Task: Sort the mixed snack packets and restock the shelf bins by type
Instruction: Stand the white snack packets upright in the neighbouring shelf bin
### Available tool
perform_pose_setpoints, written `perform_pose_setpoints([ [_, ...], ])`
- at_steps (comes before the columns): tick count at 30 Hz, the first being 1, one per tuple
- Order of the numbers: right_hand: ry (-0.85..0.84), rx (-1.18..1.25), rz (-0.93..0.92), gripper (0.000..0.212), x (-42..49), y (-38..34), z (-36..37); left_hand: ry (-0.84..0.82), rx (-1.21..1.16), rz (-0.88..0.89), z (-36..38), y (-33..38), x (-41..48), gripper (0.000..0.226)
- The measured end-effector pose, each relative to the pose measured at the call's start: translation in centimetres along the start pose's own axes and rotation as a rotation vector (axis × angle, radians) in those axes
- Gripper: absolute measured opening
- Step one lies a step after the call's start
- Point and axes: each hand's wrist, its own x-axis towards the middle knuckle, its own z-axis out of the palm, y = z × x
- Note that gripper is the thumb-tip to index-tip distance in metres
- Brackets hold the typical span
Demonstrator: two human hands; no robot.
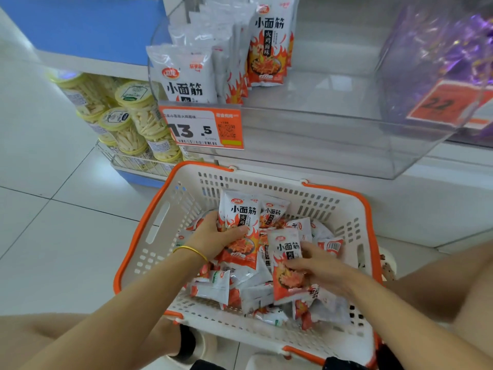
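Note:
A white basket with an orange rim (170, 209) sits on the floor, holding several white-and-orange snack packets (213, 287). My left hand (216, 237) grips a small stack of these packets (241, 212) upright over the basket. My right hand (317, 265) pinches another packet (285, 249) just to the right. Above, a clear shelf bin (320, 134) holds a row of the same packets (186, 76) standing at its left end; the rest of the bin is bare.
An orange price tag (202, 128) reading 13.5 hangs on the bin's front. Yellow-lidded jars (133, 116) fill a lower shelf at the left. A neighbouring bin with purple wrapped sweets (453, 57) and an orange tag sits at the right. White floor tiles lie around.

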Motion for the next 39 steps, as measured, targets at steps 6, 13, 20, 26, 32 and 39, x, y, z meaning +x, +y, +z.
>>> perform_pose_setpoints([
  [6,-0.055,0.269,-0.202,0.049,-5.7,-5.7,2.0,0.045,0.047,0.096,1.5,2.1,-2.5,0.045],
  [13,0.212,0.122,-0.463,0.051,-9.1,-8.6,5.7,0.007,-0.089,0.182,2.9,4.9,-6.9,0.069],
  [20,0.09,0.249,-0.489,0.059,-13.0,-12.1,8.0,0.121,-0.021,0.517,3.3,9.5,-11.3,0.036],
  [26,-0.035,0.223,-0.679,0.037,-16.7,-20.7,6.6,0.393,0.281,0.931,1.7,18.4,-11.0,0.066],
  [32,0.278,0.06,-0.855,0.04,-10.8,-30.6,3.1,0.775,0.561,0.946,-3.8,24.6,-6.0,0.075],
  [39,0.492,-0.18,-0.819,0.053,0.2,-32.2,0.8,0.833,0.935,0.908,-6.9,21.1,-2.3,0.057],
])
